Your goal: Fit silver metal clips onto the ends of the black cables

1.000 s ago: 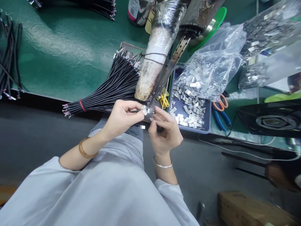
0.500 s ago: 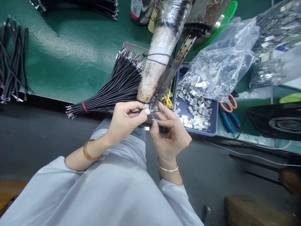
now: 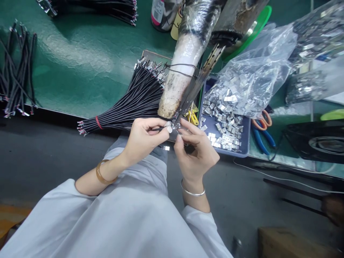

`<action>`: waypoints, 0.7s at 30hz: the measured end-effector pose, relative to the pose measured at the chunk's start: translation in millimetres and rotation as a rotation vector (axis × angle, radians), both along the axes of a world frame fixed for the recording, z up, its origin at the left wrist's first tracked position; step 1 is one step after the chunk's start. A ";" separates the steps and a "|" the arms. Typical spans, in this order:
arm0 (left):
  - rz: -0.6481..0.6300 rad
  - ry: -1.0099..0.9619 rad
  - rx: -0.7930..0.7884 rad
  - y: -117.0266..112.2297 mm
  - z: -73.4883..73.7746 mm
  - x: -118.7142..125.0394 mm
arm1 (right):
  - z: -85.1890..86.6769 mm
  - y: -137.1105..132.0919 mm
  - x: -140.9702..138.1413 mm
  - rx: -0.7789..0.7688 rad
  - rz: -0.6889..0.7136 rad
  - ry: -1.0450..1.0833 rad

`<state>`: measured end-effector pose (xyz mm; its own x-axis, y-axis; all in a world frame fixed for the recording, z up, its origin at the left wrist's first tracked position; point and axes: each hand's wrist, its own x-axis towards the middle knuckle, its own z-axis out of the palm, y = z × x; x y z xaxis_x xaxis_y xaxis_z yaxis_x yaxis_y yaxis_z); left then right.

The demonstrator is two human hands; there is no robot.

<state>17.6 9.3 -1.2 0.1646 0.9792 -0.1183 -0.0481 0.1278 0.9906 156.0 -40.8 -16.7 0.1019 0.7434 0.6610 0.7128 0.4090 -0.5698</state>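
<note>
My left hand (image 3: 142, 138) is closed, pinching a black cable (image 3: 160, 128) between thumb and fingertips, with the cable's end turned to the right. Facing it, my right hand (image 3: 197, 152) is closed on a thin silvery wire (image 3: 177, 131), its tip at the cable end. The dark metal tip of a mounted tool (image 3: 185, 102) comes down right over both fingertips. Beside that tool hangs a plastic-wrapped white tube (image 3: 178, 71), its mouth just above my left fingers. The small metal part at the cable's end is partly hidden by my fingertips.
A banded bundle of black cables (image 3: 126, 100) lies behind my left hand. To the right, a blue tray (image 3: 244, 145) holds small metal connectors (image 3: 228, 134) under a plastic bag (image 3: 258, 71). Pliers (image 3: 263, 134), a yellow cutter (image 3: 192, 117) and a black fan-like device (image 3: 319, 138) are close by.
My right hand has shifted very slightly right, its thumb closer to its fingers. The left hand keeps its pinch on the cable. The whole view has moved a little.
</note>
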 end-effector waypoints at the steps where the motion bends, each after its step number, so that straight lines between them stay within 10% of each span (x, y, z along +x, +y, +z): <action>1: 0.000 -0.007 0.004 -0.3 0.1 0.1 | 1.0 0.5 -0.3 0.007 -0.007 -0.019; 21: 0.021 -0.020 0.061 -2.6 5.9 2.1 | 4.9 2.8 -1.9 0.051 -0.054 -0.066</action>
